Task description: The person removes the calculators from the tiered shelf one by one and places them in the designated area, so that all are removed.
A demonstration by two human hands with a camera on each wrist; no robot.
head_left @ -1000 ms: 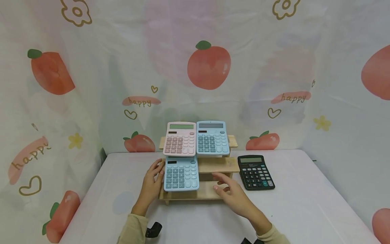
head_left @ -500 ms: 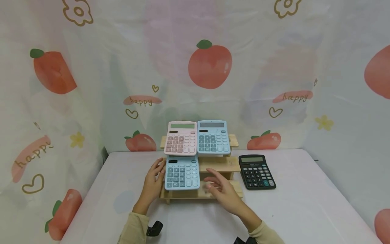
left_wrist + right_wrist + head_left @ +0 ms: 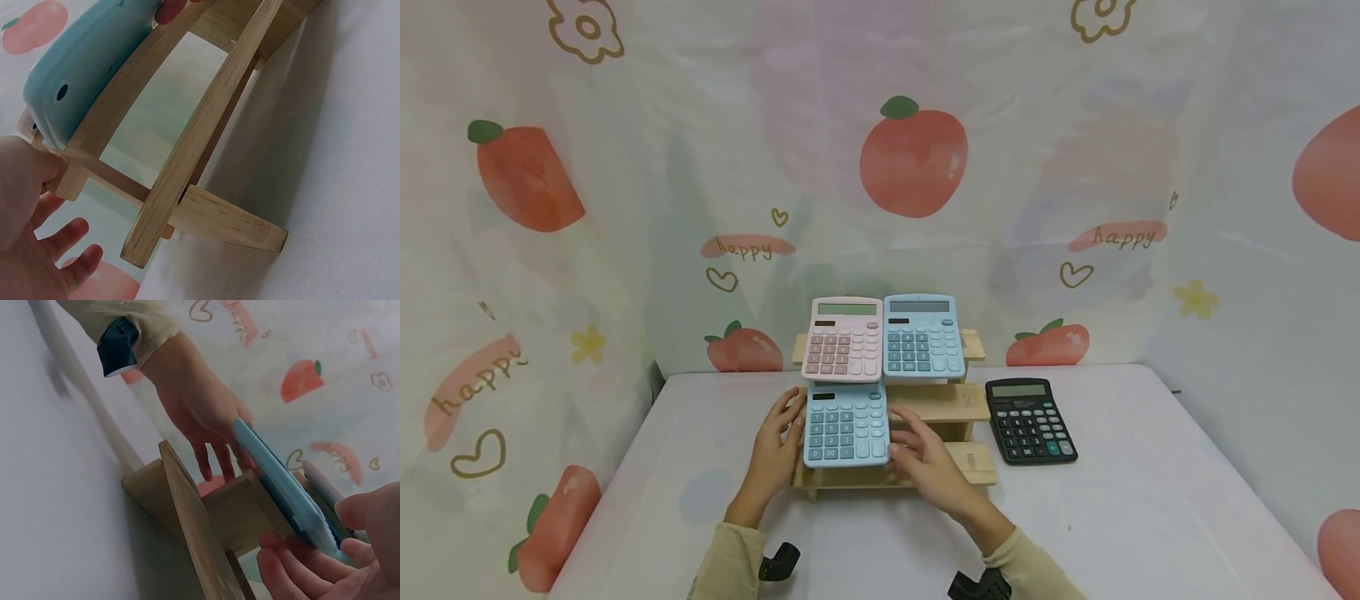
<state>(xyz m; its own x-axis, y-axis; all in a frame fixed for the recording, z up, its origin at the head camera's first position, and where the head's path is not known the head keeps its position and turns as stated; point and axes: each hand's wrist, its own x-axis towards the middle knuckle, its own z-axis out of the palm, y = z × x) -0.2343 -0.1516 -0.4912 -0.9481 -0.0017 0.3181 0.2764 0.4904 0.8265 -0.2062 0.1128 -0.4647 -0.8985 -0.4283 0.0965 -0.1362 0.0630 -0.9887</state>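
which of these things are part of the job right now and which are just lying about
Likely in the job:
lower blue calculator, between left hand and right hand
wooden stand, bearing it

Just there, apparently untouched:
pink calculator, on the stand
upper blue calculator, beside it
black calculator, on the table

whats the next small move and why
I'd probably square up the lower blue calculator with a light nudge: the right hand is at its right edge and the left hand by its left, so both sides could be guided.
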